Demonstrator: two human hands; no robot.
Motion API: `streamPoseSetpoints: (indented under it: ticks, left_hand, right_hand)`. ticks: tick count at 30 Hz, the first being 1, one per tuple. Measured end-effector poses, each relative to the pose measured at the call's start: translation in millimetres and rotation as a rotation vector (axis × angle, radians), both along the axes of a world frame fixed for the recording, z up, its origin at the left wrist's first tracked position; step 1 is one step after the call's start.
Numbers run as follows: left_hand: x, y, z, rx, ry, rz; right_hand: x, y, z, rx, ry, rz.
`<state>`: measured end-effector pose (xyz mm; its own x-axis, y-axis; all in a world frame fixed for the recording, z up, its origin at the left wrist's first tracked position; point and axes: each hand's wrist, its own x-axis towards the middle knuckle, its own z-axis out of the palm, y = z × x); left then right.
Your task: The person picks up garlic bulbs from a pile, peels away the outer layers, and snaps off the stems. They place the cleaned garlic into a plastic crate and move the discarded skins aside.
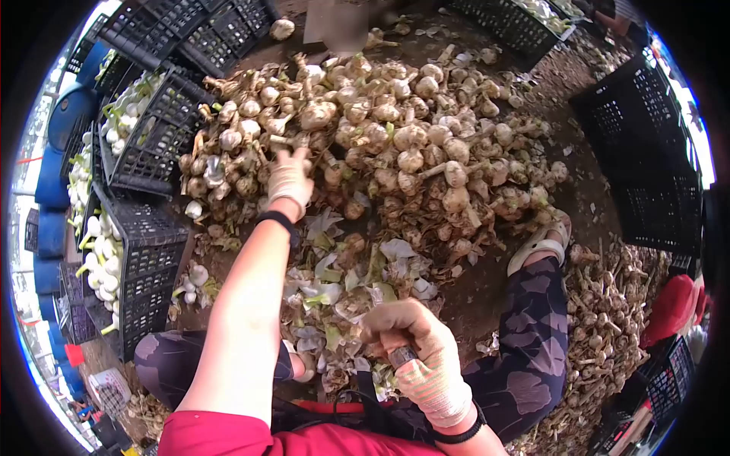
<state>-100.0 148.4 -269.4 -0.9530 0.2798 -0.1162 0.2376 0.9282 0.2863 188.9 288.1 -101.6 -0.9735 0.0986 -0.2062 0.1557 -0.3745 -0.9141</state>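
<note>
My left hand [291, 181], in a pale glove with bare-looking fingertips, reaches into a big heap of garlic bulbs [411, 137]. Its fingers are stretched forward and touch the garlic near a bulb with a cut stem [302, 142]; part of the fingertips is hidden among the bulbs. Close to my lap, my right hand [427, 363] is closed, its glove stained brown at the fingers. A small dark tool [401, 356] shows in its grip, mostly covered by the fingers. Loose garlic skins and leaves [342, 273] lie on the ground between the two hands.
Black crates [156, 266] of cleaned white garlic [103, 258] stand at the left, blue barrels [57, 175] behind them. A tall black crate [646, 152] stands right. More garlic [608, 304] lies beside my right leg [532, 327]. Another person's arm [612, 23] shows top right.
</note>
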Motion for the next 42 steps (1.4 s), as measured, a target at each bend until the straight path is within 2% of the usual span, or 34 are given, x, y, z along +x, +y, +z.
streamPoseSetpoints:
  ticks: [1,2,3,4,5,7,9,11,13,15,17,19,20,22,23,24,27,29,30,31,33,34,35,36,37,39,41,42]
  left_hand:
    - [-0.5,-7.5,-5.8,0.127,-0.030,0.052]
    - [6.1,-13.1,-2.6,0.502,-0.205,0.184]
    - [11.0,-16.5,1.7,0.878,-0.373,0.317]
    - [21.5,-28.7,8.7,1.087,-0.548,0.245]
    - [45.6,-32.1,51.3,1.291,-0.729,0.168]
    - [97.1,-14.0,130.9,1.557,-0.997,-0.001]
    - [144.4,0.6,167.3,1.681,-1.075,-0.061]
    - [169.3,-15.3,171.6,1.228,-0.702,-0.320]
    - [190.6,-20.6,183.2,1.037,-0.494,-0.509]
    - [201.2,-26.8,193.7,0.938,-0.466,-0.540]
    - [205.3,-30.2,197.2,0.965,-0.433,-0.530]
    - [201.8,-31.8,205.8,0.750,-0.089,-0.771]
    - [202.4,-28.7,207.4,0.706,0.047,-0.805]
    - [204.2,-31.3,207.7,0.641,0.113,-0.805]
    - [204.6,-32.8,207.6,0.574,0.175,-0.804]
    - [204.7,-34.2,207.3,0.577,0.172,-0.807]
    - [203.8,-35.5,207.6,0.664,0.089,-0.675]
    - [201.4,-34.4,210.7,0.751,-0.130,-0.546]
    - [200.7,-36.0,203.8,1.054,-0.678,-0.290]
    - [202.5,-37.9,208.4,1.315,-1.076,-0.060]
    - [197.8,-39.4,202.2,1.415,-1.198,0.010]
    - [203.2,-35.5,198.1,1.359,-1.002,0.000]
    - [208.4,-31.2,194.4,1.296,-0.809,-0.011]
    - [201.1,-35.9,192.4,0.788,-0.196,-0.400]
    - [199.5,-34.0,189.5,0.734,0.035,-0.549]
    - [204.6,-33.7,188.0,0.814,0.016,-0.506]
    - [216.7,-30.3,195.8,1.544,-0.908,0.047]
    - [203.1,-35.6,201.3,1.282,-1.054,0.075]
  right_hand:
    - [3.2,2.1,-3.1,0.004,0.054,0.060]
    - [5.2,0.7,0.6,-0.003,0.049,0.053]
    - [3.1,-1.7,6.3,-0.101,-0.089,-0.005]
    - [0.1,-5.6,11.0,-0.198,-0.226,-0.061]
    - [-5.0,-11.5,14.0,-0.216,-0.266,-0.167]
    - [-5.7,-7.4,7.3,-0.253,-0.299,-0.147]
    - [-3.9,-9.7,-14.2,-0.241,-0.182,-0.166]
    - [-0.2,-10.6,-16.3,-0.302,-0.240,-0.140]
    - [-2.1,-17.5,-4.1,-0.358,-0.227,-0.150]
    - [3.2,-18.2,-3.8,-0.319,-0.214,-0.097]
    - [7.5,-17.2,7.3,-0.335,-0.198,-0.043]
    - [10.3,-19.4,4.3,-0.355,-0.161,-0.030]
    - [10.4,-20.1,11.8,-0.394,-0.145,-0.033]
    - [10.6,-16.1,14.9,-0.430,-0.129,-0.037]
    - [12.1,-8.3,12.3,-0.423,-0.102,0.074]
    - [13.4,-4.1,10.7,-0.415,-0.076,0.182]
    - [14.2,-9.0,16.0,-0.380,-0.097,0.109]
    - [16.0,-7.8,24.1,-0.340,-0.080,0.104]
    - [16.2,-7.3,26.3,-0.303,-0.058,0.099]
    - [15.6,-7.4,23.6,-0.303,-0.060,0.102]
    - [12.4,-7.4,11.4,-0.067,-0.014,0.087]
    - [6.5,-7.9,5.2,-0.094,0.004,0.084]
    - [0.2,-17.8,3.5,-0.032,-0.103,-0.074]
    - [-2.6,-21.4,3.0,-0.194,-0.148,-0.118]
    - [-4.1,-23.5,2.6,-0.355,-0.194,-0.160]
    - [-2.7,-27.1,4.6,-0.322,-0.122,-0.167]
    - [-0.8,-26.0,4.9,-0.293,-0.051,-0.173]
    - [0.2,-23.0,4.6,-0.198,-0.007,-0.083]
